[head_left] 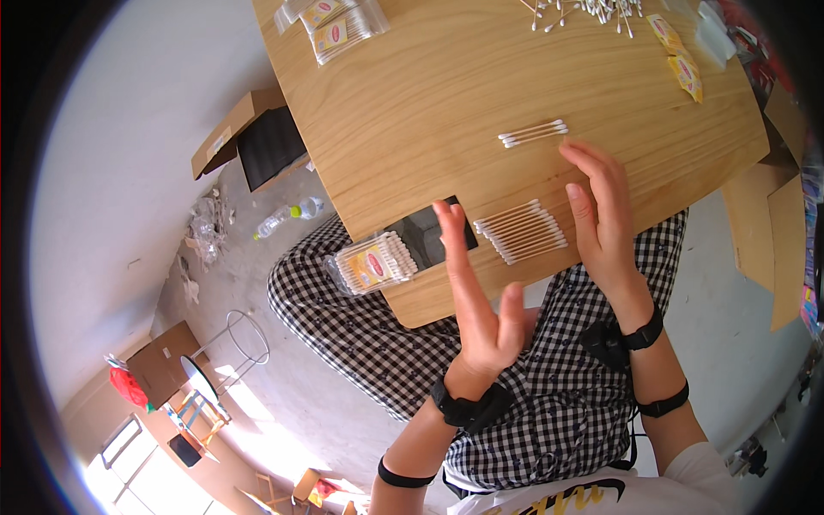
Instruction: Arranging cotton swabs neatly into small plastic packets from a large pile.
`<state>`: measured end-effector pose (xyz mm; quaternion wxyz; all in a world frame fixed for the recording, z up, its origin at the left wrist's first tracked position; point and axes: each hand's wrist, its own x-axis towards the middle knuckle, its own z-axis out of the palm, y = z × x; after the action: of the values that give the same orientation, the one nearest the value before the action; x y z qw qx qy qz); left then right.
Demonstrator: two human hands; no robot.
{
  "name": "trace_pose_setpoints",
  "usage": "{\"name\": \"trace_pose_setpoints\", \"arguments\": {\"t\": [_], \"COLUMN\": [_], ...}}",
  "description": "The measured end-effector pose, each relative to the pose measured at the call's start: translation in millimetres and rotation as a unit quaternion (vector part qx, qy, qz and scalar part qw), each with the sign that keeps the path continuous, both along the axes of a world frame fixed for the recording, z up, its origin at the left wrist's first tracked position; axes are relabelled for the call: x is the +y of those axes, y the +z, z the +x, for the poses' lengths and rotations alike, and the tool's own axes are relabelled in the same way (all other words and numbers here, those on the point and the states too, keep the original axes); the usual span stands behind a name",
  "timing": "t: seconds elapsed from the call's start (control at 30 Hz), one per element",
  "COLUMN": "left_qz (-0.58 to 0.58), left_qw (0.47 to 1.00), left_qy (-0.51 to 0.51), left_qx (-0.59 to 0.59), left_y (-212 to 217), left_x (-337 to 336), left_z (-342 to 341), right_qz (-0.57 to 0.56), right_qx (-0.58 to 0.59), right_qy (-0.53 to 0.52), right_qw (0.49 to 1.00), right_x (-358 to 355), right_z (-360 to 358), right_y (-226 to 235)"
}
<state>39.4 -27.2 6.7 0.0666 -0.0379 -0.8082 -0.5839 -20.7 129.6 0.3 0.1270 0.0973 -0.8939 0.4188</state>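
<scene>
Left hand (476, 300) is hovering edge-on, fingers straight and together, thumb sticking out, gripping nothing. Its fingertips are sitting over the near table (412, 103) edge, just left of the row of cotton swabs (521, 232); cannot tell if they are touching the row.

Right hand (601, 215) is also flat and wide open, palm facing left, empty. It is standing just right of the same row, fingers pointing away from the person. So the two hands are bracketing the row, one on each side.

The row of cotton swabs is lying on the wooden table near its front edge: white-tipped sticks side by side, roughly parallel, slightly slanted, ends fairly even.

A smaller bunch of swabs (533, 133) is lying further up the table, just beyond the right fingertips, apart from the row.

A clear packet of swabs (375, 263) with a yellow label is resting on the lap at the table edge, left of the left hand, beside a dark rectangular cut-out (427, 233).

Loose swabs (588, 10) are scattered at the far edge, more filled packets (336, 26) at far left, yellow labels (678, 56) at far right.
</scene>
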Motion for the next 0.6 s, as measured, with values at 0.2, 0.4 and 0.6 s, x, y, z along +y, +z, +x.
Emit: {"name": "trace_pose_setpoints", "arguments": {"t": [0.2, 0.4, 0.6], "left_qz": [0.266, 0.309, 0.334], "left_qw": [0.95, 0.939, 0.931], "left_qy": [0.16, 0.14, 0.139], "left_qx": [-0.038, -0.049, -0.053], "left_y": [4.1, 0.1, 0.1], "left_x": [2.7, 23.0, 27.7], "left_z": [-11.9, -18.0, -18.9], "right_qz": [0.129, 0.225, 0.228], "right_qx": [-0.016, -0.034, -0.033], "right_qy": [-0.011, -0.009, 0.036], "right_qw": [0.991, 0.974, 0.972], "right_x": [-37.1, -53.9, -61.3], "right_z": [1.6, -0.7, -5.0], "right_y": [-6.5, -13.6, -6.8]}}
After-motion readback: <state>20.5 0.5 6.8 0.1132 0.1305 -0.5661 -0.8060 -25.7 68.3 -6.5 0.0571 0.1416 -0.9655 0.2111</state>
